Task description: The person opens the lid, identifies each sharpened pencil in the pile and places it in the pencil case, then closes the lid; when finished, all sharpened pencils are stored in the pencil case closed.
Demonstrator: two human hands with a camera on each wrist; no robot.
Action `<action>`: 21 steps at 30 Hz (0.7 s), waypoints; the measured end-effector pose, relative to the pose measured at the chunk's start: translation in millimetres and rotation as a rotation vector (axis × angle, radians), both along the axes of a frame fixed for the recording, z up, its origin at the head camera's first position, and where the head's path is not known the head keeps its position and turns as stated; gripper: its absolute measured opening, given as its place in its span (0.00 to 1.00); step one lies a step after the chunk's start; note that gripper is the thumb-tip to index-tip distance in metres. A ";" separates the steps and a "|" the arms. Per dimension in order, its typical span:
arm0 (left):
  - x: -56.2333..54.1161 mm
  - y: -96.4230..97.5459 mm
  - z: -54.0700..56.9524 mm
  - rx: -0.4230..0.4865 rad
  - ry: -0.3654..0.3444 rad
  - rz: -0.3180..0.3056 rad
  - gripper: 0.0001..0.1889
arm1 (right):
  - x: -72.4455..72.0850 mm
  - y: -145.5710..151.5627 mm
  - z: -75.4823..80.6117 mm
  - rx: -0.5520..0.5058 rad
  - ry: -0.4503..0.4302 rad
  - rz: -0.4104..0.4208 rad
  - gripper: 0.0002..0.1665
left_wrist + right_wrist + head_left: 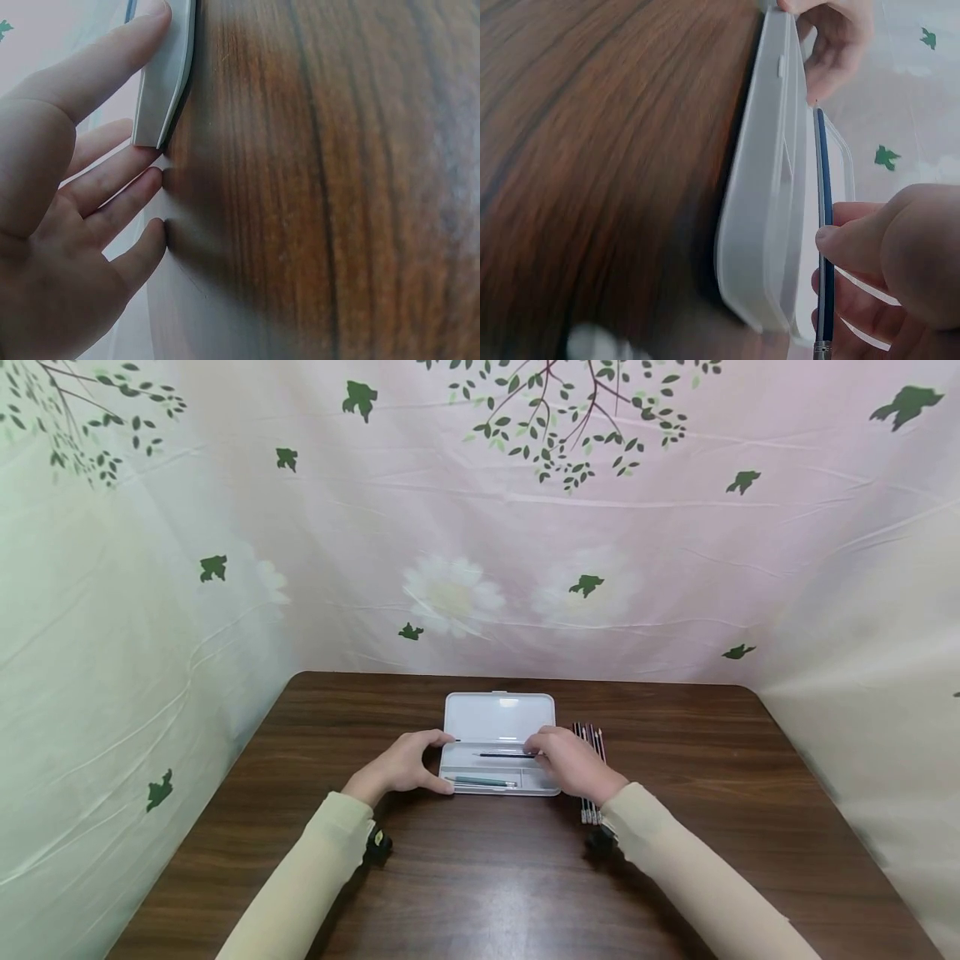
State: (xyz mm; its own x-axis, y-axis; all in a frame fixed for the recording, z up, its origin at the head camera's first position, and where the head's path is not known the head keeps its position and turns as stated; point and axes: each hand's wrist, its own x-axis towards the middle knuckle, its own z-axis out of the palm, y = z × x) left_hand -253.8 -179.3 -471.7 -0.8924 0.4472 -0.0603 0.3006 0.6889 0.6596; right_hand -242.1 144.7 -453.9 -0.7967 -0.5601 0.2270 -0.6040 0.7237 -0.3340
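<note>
One dark pencil [498,755], pinched between thumb and fingers of the right hand [576,763], lies lengthwise over the rear of the white case [540,782], seemingly to match its long compartment. The left hand [401,764], fingers extended and spread, rests thumb and forefinger against the case's left end, likely to stop it sliding on the bench [487,877], while the opened lid [487,718] leaves the inside reachable. Just right of the case, more pencils [591,811] lie side by side, presumably for a short reach.

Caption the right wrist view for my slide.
A right hand pinches a dark pencil over an open white case.
</note>
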 end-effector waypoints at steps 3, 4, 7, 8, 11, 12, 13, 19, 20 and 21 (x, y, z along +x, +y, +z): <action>-0.5 0.3 -0.2 0.000 0.007 -0.006 0.45 | -1.5 -9.9 -2.7 0.001 -0.008 0.016 0.12; -0.7 0.3 -0.1 0.002 0.007 -0.007 0.45 | -1.8 -13.1 -3.7 0.005 -0.012 0.019 0.12; -1.1 0.5 0.0 0.006 0.006 -0.009 0.45 | -2.5 -21.8 -6.1 0.019 -0.023 0.023 0.13; -1.0 0.6 0.0 0.009 0.004 -0.009 0.45 | -2.5 -24.4 -6.8 0.022 -0.022 0.021 0.13; -1.2 0.6 -0.6 0.006 0.000 -0.005 0.44 | -2.7 -31.6 -8.0 0.032 -0.023 0.020 0.13; -1.3 0.6 -0.9 0.004 -0.002 -0.004 0.44 | -2.8 -33.6 -8.2 0.032 -0.020 0.024 0.13; -1.3 0.5 -1.2 0.004 -0.001 -0.003 0.44 | -3.1 -35.5 -8.5 0.031 -0.016 0.028 0.13; -1.3 -0.2 -1.3 0.002 -0.003 -0.004 0.44 | -4.8 -41.8 -9.4 0.021 0.002 0.052 0.11; -1.2 -0.3 -1.0 0.002 -0.006 -0.004 0.45 | -5.2 -41.6 -9.6 0.018 0.001 0.051 0.11; -1.2 -0.5 -0.9 0.000 -0.008 -0.005 0.45 | -5.6 -41.0 -9.7 0.014 -0.003 0.049 0.11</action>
